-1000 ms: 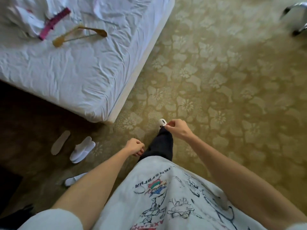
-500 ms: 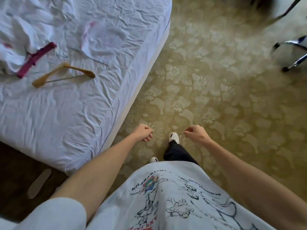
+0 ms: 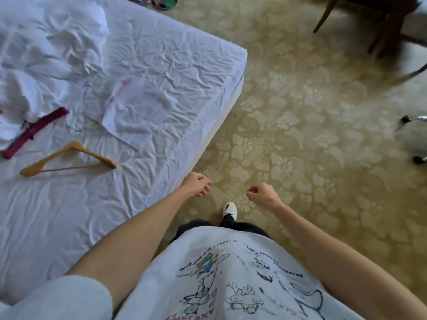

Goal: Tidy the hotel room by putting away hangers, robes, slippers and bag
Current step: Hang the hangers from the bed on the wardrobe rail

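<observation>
A wooden hanger lies flat on the white bed, left of my hands. Beside it lies a magenta strip, partly under crumpled white cloth that may be a robe. A flat white bag with pink trim rests mid-bed. My left hand hovers over the carpet at the bed's near edge, fingers loosely curled, holding nothing. My right hand is a little to the right, also loosely curled, holding nothing. No slippers are in view.
Patterned yellow-green carpet spreads to the right of the bed. Dark wooden chair legs stand at the top right, and a chrome-legged piece at the right edge. Something green and red lies past the bed's far corner.
I have walked forward along the bed. The slippers on the floor at the left have dropped out of view, and the hanger and bag are now closer. Both hands stay empty.
</observation>
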### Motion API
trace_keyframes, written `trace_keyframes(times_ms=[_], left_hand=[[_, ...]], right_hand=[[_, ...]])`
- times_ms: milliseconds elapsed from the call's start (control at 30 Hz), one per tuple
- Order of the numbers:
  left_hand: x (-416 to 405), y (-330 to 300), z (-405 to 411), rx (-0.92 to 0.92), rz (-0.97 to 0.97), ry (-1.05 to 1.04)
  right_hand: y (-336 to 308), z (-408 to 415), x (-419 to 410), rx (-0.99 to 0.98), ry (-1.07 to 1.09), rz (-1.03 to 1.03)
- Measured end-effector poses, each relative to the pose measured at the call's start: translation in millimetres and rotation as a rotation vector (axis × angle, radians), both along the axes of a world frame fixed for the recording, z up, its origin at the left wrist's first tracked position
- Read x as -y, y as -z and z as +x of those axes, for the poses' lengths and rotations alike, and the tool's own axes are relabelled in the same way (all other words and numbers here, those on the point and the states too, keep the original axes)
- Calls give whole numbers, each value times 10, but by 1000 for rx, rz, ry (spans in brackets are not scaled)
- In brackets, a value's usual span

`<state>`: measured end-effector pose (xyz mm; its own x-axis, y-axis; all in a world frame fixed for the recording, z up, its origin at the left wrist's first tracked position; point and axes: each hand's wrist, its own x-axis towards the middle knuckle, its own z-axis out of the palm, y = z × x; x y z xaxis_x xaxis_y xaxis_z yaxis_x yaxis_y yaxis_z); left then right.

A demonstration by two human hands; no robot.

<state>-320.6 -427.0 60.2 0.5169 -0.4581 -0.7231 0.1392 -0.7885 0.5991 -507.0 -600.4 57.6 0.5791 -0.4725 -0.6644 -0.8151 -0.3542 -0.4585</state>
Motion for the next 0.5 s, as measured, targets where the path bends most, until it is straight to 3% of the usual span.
trace_keyframes(times_ms=[200,500], left_hand=[[68,39,634,5,43,-243],[-19,385,1728,-98,81,-780]], right_hand=[[-199,1546,344,61,-342,1],[-236,3701,448,103,-703,44]])
